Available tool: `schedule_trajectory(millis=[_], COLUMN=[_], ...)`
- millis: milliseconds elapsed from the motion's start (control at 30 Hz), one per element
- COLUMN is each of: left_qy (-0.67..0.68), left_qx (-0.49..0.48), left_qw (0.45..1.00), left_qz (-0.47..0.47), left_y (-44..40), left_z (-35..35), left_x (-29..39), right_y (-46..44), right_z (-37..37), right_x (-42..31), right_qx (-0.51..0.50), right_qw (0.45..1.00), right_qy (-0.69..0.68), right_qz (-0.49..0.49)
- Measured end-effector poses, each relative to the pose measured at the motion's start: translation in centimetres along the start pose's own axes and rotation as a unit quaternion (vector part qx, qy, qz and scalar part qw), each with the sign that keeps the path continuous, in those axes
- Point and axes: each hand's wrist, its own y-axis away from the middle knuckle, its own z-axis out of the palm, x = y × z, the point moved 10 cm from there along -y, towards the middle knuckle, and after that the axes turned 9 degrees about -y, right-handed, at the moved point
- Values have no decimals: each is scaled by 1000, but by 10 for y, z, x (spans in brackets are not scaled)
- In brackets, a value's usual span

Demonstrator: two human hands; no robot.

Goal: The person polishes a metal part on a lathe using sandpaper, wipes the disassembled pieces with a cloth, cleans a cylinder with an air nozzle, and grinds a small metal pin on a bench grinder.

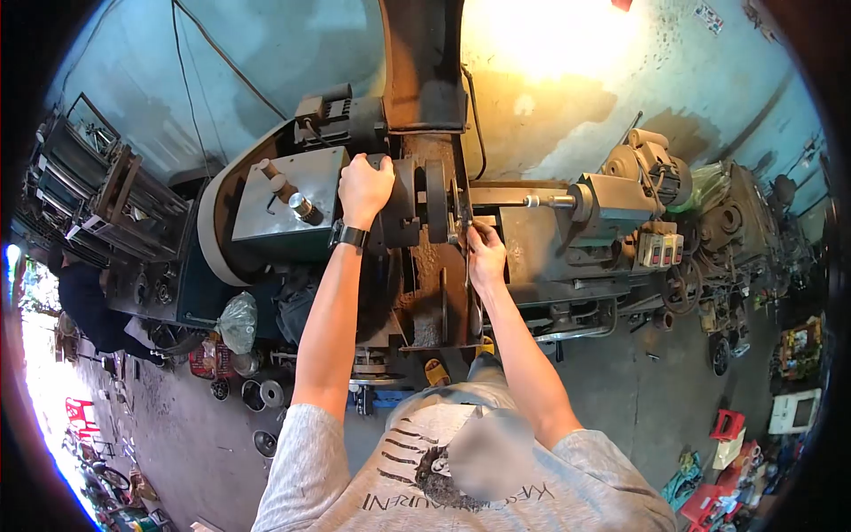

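My left hand [366,191], with a black watch [348,235] on its wrist, rests at the right end of the lathe's headstock [288,199]. Its fingers are curled closed beside the dark chuck [403,206]; what they grip, if anything, is hidden. On the right face of the chuck sits a dark round workpiece [436,202], standing on edge. At that workpiece's right side, my right hand [487,255] pinches with thumb and fingers. Whatever is between those fingertips is too small to make out.
To the right is the tailstock [612,204] with a shiny spindle [550,201]. A motor [341,120] stands behind the headstock. Metal shavings [427,330] lie in the trough below. A plastic bag [238,324] hangs at left, near another person [89,306] in dark clothes.
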Motion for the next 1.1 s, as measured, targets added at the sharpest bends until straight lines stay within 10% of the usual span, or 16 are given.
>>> schedule_trajectory(millis=[1100], left_qy=[128], left_qx=[124], left_qw=[981], left_qz=[75], left_y=[52], left_z=[-16], left_x=[-5], right_y=[-9], right_z=[3], right_x=[-8], right_qx=[9], right_qw=[999], right_qy=[-36], right_qz=[29])
